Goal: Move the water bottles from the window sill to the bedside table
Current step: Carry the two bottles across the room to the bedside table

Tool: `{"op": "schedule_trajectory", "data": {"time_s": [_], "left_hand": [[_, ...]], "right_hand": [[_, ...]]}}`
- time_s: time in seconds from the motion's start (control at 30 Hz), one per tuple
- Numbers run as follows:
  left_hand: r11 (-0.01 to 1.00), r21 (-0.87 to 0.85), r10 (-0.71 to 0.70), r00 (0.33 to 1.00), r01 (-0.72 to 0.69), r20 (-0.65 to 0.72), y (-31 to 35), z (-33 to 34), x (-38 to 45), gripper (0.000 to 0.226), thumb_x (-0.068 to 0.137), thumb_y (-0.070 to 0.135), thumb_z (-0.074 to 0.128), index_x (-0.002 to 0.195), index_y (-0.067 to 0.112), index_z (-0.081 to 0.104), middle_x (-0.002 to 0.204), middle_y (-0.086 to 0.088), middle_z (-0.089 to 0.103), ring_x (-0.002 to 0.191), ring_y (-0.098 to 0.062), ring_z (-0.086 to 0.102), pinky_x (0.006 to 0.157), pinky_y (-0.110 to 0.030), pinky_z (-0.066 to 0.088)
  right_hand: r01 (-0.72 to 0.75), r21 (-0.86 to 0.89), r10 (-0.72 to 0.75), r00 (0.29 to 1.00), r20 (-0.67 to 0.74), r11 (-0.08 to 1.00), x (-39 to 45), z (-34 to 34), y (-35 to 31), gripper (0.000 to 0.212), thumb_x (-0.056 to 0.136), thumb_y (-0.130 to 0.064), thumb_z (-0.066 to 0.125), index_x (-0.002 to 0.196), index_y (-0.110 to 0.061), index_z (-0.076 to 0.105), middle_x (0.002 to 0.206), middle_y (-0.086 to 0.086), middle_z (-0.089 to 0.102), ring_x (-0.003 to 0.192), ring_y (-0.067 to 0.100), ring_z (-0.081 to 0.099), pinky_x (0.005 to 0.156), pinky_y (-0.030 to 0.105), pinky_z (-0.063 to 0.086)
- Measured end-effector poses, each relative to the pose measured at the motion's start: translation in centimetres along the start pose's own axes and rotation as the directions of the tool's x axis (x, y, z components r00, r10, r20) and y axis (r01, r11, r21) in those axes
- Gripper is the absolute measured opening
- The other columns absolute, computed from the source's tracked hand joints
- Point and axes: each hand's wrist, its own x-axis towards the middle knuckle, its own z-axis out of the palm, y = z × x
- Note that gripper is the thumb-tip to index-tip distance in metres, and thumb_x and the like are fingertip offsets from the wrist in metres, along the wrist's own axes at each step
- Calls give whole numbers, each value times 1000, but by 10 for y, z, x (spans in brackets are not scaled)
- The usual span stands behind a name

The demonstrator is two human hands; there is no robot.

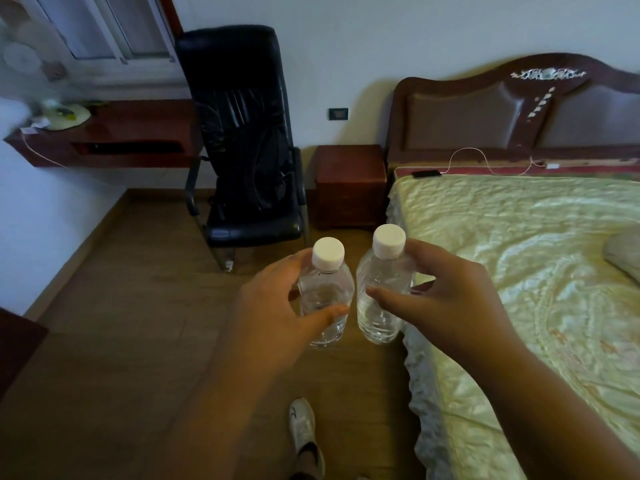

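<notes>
Beside the bed (519,271), above the wooden floor (121,323), we hold two clear water bottles upright and close together, apart by a narrow gap. Our left hand (273,306) has its grip curled round the left bottle (325,303), thumb across the front of the body and fingers behind the shoulder under the white cap (328,253). Our right hand (446,296) has its grip curled round the right bottle (379,292) in like manner, thumb pointing toward the other bottle and fingers wrapped round the far side just below its white cap (389,240). Both bottles are clear and carry no label that we can see. The right bottle hangs just beside the frilled edge of the bed; the left one lies farther from the bed. Beyond the bottles, against the wall and touching the bed's head end, stands the dark red bedside bench (349,185), its top bare wood. Farther from the bed than that stands a black chair (242,150), and farther again a wall-mounted red shelf (104,143) under the window (104,26). On the bed near the headboard (519,109) lie a dark phone (426,173) and a white cable (474,157). Below our arms, a foot in a white shoe (304,431) rests on the floor beside the bed.
</notes>
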Motion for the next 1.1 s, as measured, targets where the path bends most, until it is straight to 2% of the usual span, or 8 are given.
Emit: {"op": "schedule_trajectory", "data": {"time_s": [0.3, 0.4, 0.5, 0.63, 0.77, 0.93, 1.1], "left_hand": [[996, -29, 81, 997, -81, 20, -15, -7, 99, 76, 71, 54, 80, 137, 52, 42, 131, 25, 55, 116, 3, 54, 96, -31, 51], [991, -41, 129, 992, -128, 10, -22, -18, 137, 74, 70, 54, 80, 134, 54, 42, 129, 27, 54, 116, 5, 52, 96, -27, 49], [986, -20, 163, 987, -163, 1, -30, -27, 170, 73, 71, 54, 80, 134, 53, 44, 128, 27, 54, 116, 6, 51, 95, -26, 48], [984, -1, 178, 984, -178, 22, -46, -41, 208, 75, 70, 55, 79, 135, 53, 42, 128, 29, 53, 115, 6, 51, 94, -23, 46], [984, 4, 180, 983, -180, 31, -60, -46, 240, 75, 70, 56, 79, 134, 56, 40, 127, 30, 52, 115, 4, 52, 93, -24, 45], [987, 22, 160, 986, -161, 42, -67, -34, 277, 76, 70, 58, 77, 135, 55, 38, 130, 29, 50, 118, 5, 48, 92, -24, 40], [990, 16, 142, 988, -143, 65, -59, -12, 319, 76, 70, 58, 77, 136, 53, 40, 132, 26, 53, 118, 3, 52, 92, -24, 43]], "right_hand": [[-68, -40, 66, 996, -53, 997, 83, 11, -1, 72, 67, -52, 83, 133, -41, 57, 109, -22, 68, 98, 2, 66, 84, 37, 58], [-80, -50, 75, 993, -90, 996, 115, 14, -7, 70, 68, -47, 85, 132, -40, 58, 100, -28, 63, 92, 2, 66, 84, 32, 57], [-77, -54, 70, 991, -117, 996, 145, 23, -13, 73, 67, -47, 86, 133, -40, 57, 102, -26, 63, 96, 3, 66, 85, 32, 57], [-74, -44, 65, 982, -178, 996, 179, 37, -16, 73, 66, -50, 85, 133, -40, 58, 104, -26, 66, 95, 1, 65, 84, 36, 58], [-86, -33, 79, 982, -170, 996, 207, 48, -15, 72, 66, -49, 85, 132, -40, 58, 100, -27, 65, 88, 0, 66, 82, 37, 58], [-96, -36, 89, 984, -155, 995, 239, 49, 4, 74, 66, -54, 83, 134, -38, 58, 111, -20, 69, 101, 0, 64, 82, 33, 59], [-127, -50, 118, 981, -153, 991, 276, 35, 32, 71, 67, -52, 84, 132, -39, 59, 107, -23, 68, 97, -1, 65, 82, 33, 59]]}}
